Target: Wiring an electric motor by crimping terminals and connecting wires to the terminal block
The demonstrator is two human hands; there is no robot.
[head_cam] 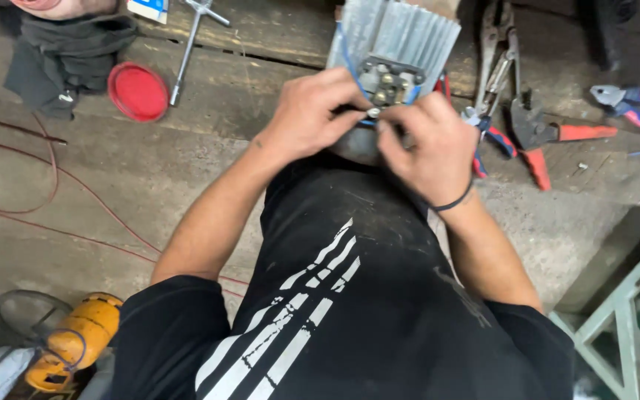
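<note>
Left hand [309, 111] and right hand [427, 141] pinch a small metal bit [372, 112] at the terminal block of a finned grey heatsink unit [394, 41], fingers closed, at the floor's far edge. Red round lid [138, 92] far left; blue-white package [148, 9] at the top edge; red-handled pliers [550, 133] right.

We saw a person in black from the near edge up: a short-sleeved black top whose sleeves ended above the elbows, leaving both forearms bare, and black trousers smudged with pale dust over the raised knee. On the trouser leg at near centre ran a group of slanted white stripes, scuffed and broken in places. The left hand [309, 111] carried nothing at the wrist, while the right hand [427, 141] had a thin dark band around its wrist.
</note>
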